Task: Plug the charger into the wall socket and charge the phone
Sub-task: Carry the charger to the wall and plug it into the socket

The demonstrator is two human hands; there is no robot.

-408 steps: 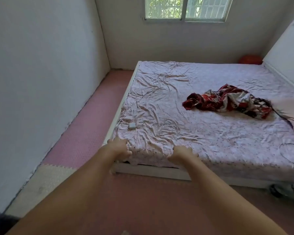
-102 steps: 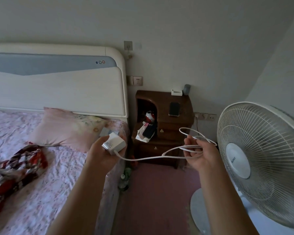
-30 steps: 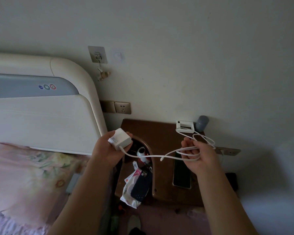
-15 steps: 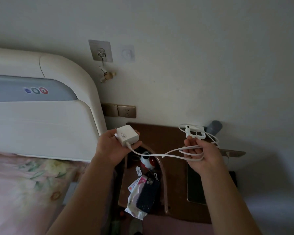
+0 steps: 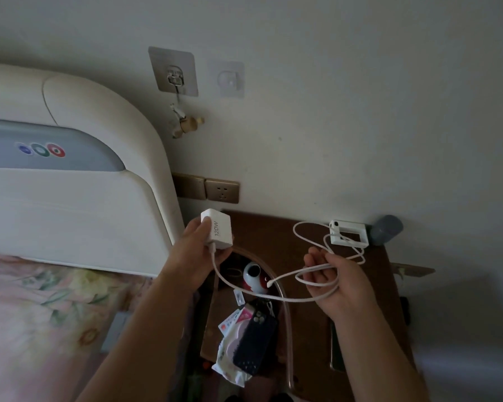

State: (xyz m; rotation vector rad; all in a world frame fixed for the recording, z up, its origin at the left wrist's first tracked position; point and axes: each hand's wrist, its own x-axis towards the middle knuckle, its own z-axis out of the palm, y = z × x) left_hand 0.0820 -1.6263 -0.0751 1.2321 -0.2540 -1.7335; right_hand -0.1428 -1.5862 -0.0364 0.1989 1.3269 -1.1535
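My left hand (image 5: 196, 256) grips a white charger brick (image 5: 218, 232) marked 120W, held just below a gold wall socket (image 5: 222, 191); the two do not touch. Its white cable (image 5: 244, 291) sags across to my right hand (image 5: 333, 282), which holds the looped rest of it above a brown bedside table (image 5: 262, 230). A dark phone (image 5: 336, 352) lies flat on the table top, partly hidden under my right forearm.
A white padded headboard (image 5: 79, 198) and a pink floral pillow (image 5: 41, 314) fill the left. On the table stand a white holder (image 5: 349, 232) and a grey cylinder (image 5: 386, 229). A dark phone case (image 5: 254, 348) and wrappers sit in its open shelf. Adhesive hooks (image 5: 173, 72) hang on the wall.
I have come closer to the wall. My left hand has raised the charger brick up towards the gold socket. My right hand keeps the cable loops.
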